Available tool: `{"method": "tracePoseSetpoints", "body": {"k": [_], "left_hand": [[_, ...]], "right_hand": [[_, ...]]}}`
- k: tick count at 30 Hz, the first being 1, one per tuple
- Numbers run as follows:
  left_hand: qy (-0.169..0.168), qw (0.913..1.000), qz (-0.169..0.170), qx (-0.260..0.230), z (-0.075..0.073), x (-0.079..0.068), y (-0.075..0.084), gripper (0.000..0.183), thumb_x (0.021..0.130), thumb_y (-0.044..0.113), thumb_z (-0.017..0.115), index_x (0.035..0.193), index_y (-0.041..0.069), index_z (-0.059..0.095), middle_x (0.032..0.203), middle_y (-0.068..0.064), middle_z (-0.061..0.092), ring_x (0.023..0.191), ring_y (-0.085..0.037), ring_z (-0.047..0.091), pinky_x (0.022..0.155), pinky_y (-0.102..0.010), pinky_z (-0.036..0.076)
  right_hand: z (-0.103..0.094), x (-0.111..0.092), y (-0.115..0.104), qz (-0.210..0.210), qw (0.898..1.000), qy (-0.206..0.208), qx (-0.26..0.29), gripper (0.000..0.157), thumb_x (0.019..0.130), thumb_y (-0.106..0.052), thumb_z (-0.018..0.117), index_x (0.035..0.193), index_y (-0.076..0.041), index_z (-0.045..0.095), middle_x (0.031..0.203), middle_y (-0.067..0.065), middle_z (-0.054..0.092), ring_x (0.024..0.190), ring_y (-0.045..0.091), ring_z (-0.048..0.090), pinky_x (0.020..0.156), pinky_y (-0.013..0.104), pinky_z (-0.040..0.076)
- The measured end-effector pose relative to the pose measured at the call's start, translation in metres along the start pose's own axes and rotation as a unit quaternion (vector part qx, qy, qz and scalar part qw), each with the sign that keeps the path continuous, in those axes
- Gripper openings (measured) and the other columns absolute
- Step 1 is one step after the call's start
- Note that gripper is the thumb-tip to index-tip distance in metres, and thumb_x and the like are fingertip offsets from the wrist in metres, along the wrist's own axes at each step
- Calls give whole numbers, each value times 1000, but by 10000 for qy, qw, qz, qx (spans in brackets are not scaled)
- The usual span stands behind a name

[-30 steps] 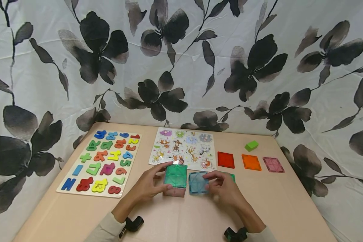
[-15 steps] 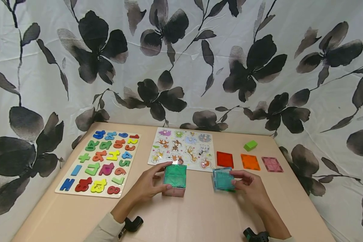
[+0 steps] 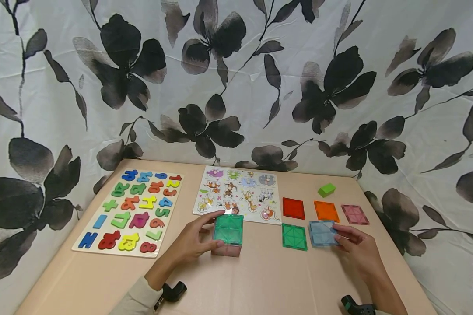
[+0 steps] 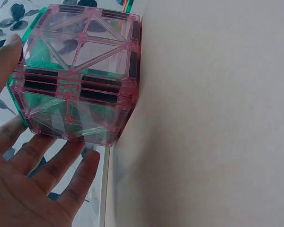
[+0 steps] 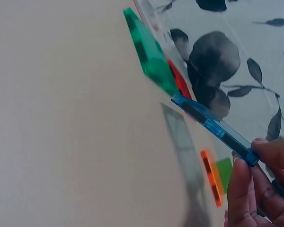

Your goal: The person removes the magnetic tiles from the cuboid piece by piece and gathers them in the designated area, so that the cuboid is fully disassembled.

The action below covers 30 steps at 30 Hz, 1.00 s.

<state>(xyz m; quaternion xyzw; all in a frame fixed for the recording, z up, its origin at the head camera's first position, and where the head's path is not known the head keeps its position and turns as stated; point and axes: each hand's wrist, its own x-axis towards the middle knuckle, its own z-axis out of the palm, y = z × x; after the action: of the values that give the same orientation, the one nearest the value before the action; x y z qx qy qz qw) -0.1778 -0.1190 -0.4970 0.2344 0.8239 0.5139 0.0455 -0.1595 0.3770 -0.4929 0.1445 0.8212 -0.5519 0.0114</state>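
A cube of translucent magnetic tiles (image 3: 228, 229), green on top with pink sides, stands on the table. My left hand (image 3: 193, 240) holds it from the left, thumb at the near edge and index finger at the far one. The left wrist view shows the pink tile walls (image 4: 78, 42) up close and black magnets along their edges. Off to the right, my right hand (image 3: 360, 249) pinches a blue magnetic tile (image 3: 322, 233) by its right edge. In the right wrist view that blue tile (image 5: 213, 130) is tilted above the tabletop, its shadow beneath.
Flat on the table lie a green tile (image 3: 294, 237), a red tile (image 3: 293, 208), an orange tile (image 3: 327, 211) and a pink tile (image 3: 355, 214). Behind them sits a green block (image 3: 327, 189). An animal puzzle board (image 3: 240, 214) and a letter-and-number board (image 3: 78, 245) lie further left.
My right hand has carried the blue tile rightward, from beside the cube, across the green tile, to the green tile's right. The left hand and cube have stayed put.
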Motion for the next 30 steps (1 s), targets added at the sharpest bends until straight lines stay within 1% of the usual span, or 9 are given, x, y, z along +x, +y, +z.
{"method": "tracePoseSetpoints", "body": {"k": [5, 8, 10, 12, 16, 19, 23, 27, 30], "left_hand": [[-18, 10000, -8, 6, 0, 0, 0, 77, 93, 34, 83, 160, 24, 46, 163, -8, 51, 144, -36, 56, 110, -58, 55], [-20, 10000, -16, 0, 0, 0, 0, 77, 93, 33, 83, 160, 25, 46, 163, -8, 51, 144, -36, 56, 111, -58, 55], [-20, 10000, -24, -6, -1, 0, 0, 77, 93, 33, 83, 160, 25, 46, 163, -8, 51, 144, -36, 56, 111, -58, 54], [-17, 10000, -18, -21, -1, 0, 0, 77, 93, 33, 84, 160, 24, 46, 163, -8, 51, 144, -36, 56, 111, -58, 54], [-12, 10000, -28, -42, -1, -1, 0, 77, 93, 32, 84, 160, 24, 46, 163, -7, 51, 144, -36, 55, 111, -58, 54], [-13, 10000, -28, -43, -1, 0, 0, 77, 93, 32, 84, 160, 25, 46, 163, -7, 51, 143, -36, 56, 111, -58, 54], [-35, 10000, -49, -74, -1, 0, 1, 77, 93, 32, 84, 160, 25, 46, 163, -7, 51, 144, -36, 55, 112, -59, 53], [-48, 9999, -80, -105, -1, 0, 2, 77, 93, 31, 84, 160, 25, 46, 163, -7, 50, 144, -36, 55, 113, -58, 53], [-51, 9999, -78, -109, -1, 0, 3, 77, 93, 31, 84, 160, 25, 46, 163, -8, 50, 145, -37, 55, 113, -59, 53]], "right_hand": [[-10, 4, 11, 330, 9994, 56, -4, 44, 104, -8, 68, 146, 0, 61, 105, -22, 75, 92, 1, 72, 84, 21, 64], [-13, 5, 14, 463, 9987, 87, -170, 43, 104, -8, 67, 146, 0, 61, 105, -17, 77, 90, 2, 72, 82, 20, 64], [-13, 4, 15, 414, 9980, 104, -456, 42, 105, -9, 67, 145, 1, 62, 110, -6, 79, 90, 4, 72, 80, 20, 64], [-12, 2, 14, 243, 9949, 151, -966, 40, 105, -12, 68, 143, -1, 64, 119, 7, 79, 94, 9, 72, 78, 18, 62], [-6, -4, 3, -68, 9800, 412, -1946, 39, 103, -21, 71, 140, -7, 69, 134, 22, 71, 111, 28, 69, 75, 13, 54], [4, -9, -9, -187, 9766, 559, -2069, 37, 103, -21, 73, 138, -10, 70, 138, 21, 69, 118, 34, 65, 76, 7, 48], [23, -16, -26, -561, 9795, 501, -1870, 35, 102, -17, 73, 137, -14, 72, 140, 14, 69, 119, 28, 65, 80, 0, 45], [47, -24, -44, -1088, 9776, 308, -1773, 33, 100, -17, 75, 133, -16, 74, 134, 8, 73, 113, 23, 67, 86, 4, 49], [69, -29, -55, -1319, 9785, 45, -1585, 31, 99, -15, 77, 130, -17, 75, 129, 5, 75, 110, 21, 68, 88, 10, 53]]}}
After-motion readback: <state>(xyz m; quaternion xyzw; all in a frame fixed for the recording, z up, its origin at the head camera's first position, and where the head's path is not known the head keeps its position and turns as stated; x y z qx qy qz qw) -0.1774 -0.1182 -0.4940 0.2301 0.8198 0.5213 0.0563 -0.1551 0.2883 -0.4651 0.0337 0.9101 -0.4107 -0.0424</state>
